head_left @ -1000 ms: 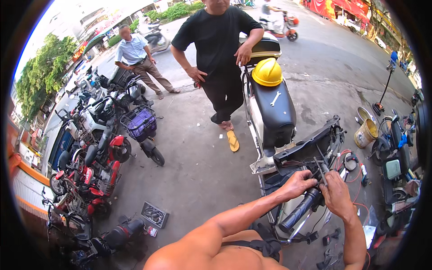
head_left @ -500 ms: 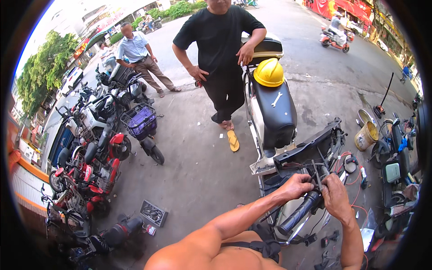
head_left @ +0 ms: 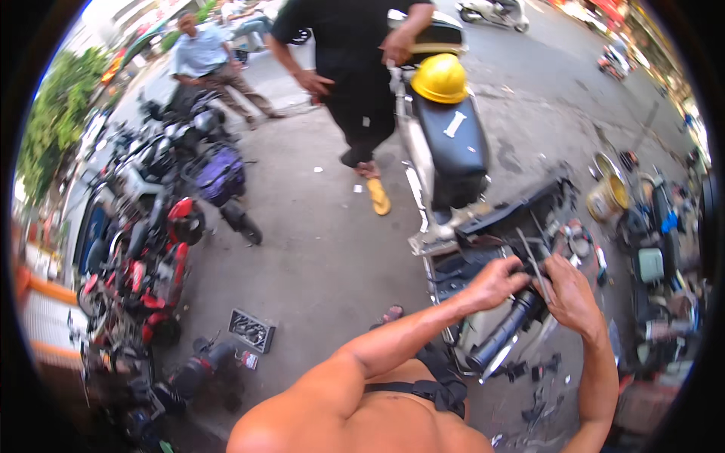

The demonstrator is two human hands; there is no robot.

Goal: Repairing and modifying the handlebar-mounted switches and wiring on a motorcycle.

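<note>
A partly stripped scooter stands in front of me, its handlebar with a black rubber grip (head_left: 500, 340) pointing toward me. Beside the inner end of this grip, my right hand (head_left: 572, 296) is closed around a slim grey metal tool (head_left: 526, 253), which slants up and to the left. Its exact kind is too blurred to tell. My left hand (head_left: 495, 285) is closed too, thumb and fingers pinched near the tool at the handlebar. Whatever lies in that pinch is hidden. Beyond my hands lies the dark front frame (head_left: 513, 204) with its cover off.
A yellow hard hat (head_left: 440, 78) and a wrench (head_left: 455, 124) rest on the scooter's black seat (head_left: 453, 158). A person in black (head_left: 351, 75) stands beside it. Parked bikes (head_left: 151, 226) line the left, near a tool tray (head_left: 251, 330). A bucket (head_left: 608, 198) and parts lie right.
My view has shifted, so most of the scene sits higher and further left. Both hands stay at the handlebar, with the tool still in my right. A white scooter has appeared on the road.
</note>
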